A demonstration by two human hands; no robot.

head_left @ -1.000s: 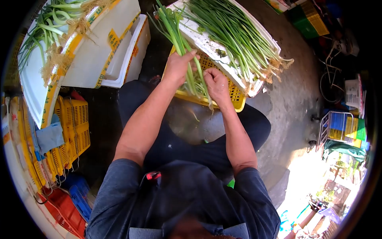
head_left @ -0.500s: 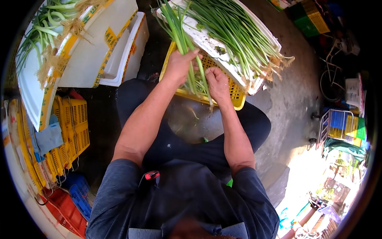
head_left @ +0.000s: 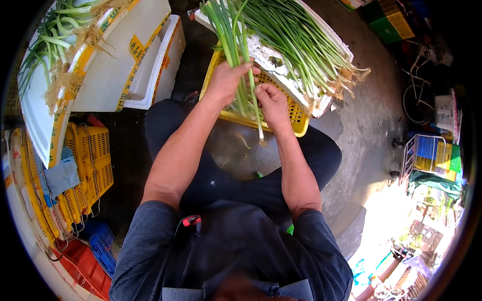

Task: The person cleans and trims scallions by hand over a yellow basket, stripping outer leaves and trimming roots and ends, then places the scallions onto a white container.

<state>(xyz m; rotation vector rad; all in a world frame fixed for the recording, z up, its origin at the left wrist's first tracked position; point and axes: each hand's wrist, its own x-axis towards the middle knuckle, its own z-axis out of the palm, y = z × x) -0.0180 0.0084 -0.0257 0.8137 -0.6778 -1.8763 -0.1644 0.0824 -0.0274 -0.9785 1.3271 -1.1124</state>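
Observation:
A small bunch of green onions (head_left: 228,44) is wrapped in the fingers of my left hand (head_left: 227,82), leaves up and stalks hanging down. One stalk with a white root end (head_left: 260,131) hangs lowest. My right hand (head_left: 272,104) is closed beside that stalk, thumb and fingers pinched; what lies between them is too small to make out. Under both hands is a yellow basket (head_left: 299,123) with green scraps inside. A large pile of green onions (head_left: 296,47) lies on a white foam board (head_left: 261,52) across the basket's far side.
White foam boxes (head_left: 108,83) with more rooted onions (head_left: 63,37) stand at the left. Yellow crates (head_left: 98,160), a blue crate (head_left: 102,246) and a red crate (head_left: 85,266) are below them. A metal cart (head_left: 424,153) and a bicycle wheel (head_left: 417,103) are at the right.
The bunch in my left hand has become more upright, and its leaves have shifted right. The stalk beside my right hand now shows a cleaner white end. Both hands have barely moved.

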